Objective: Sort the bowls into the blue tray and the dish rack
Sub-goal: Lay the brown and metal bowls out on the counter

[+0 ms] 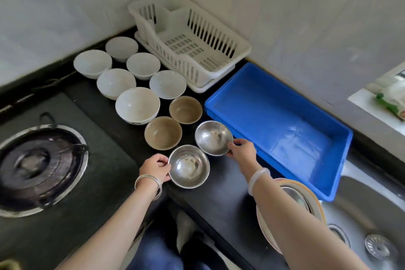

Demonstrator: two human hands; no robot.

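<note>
Left hand [156,167] fingers pinching near round steel bowl [189,166] at rim; right hand [241,151] pinching far steel bowl [213,137], tilted beside rectangular blue plastic tray [328,133]. Risk: slick rims slipping from shallow pinches, clattering onto black counter [223,188].

Corner of kitchen w/ pale tiled walls [306,6] meeting at rear. Black countertop [219,193] running along both walls. Gas burner [39,169] sitting in hob at left, dark and unlit. Stainless sink [372,226] lying at lower right, drain strainer [378,247] showing. White ledge [372,105] at far right catching daylight. Light falling soft and even across walls.
</note>
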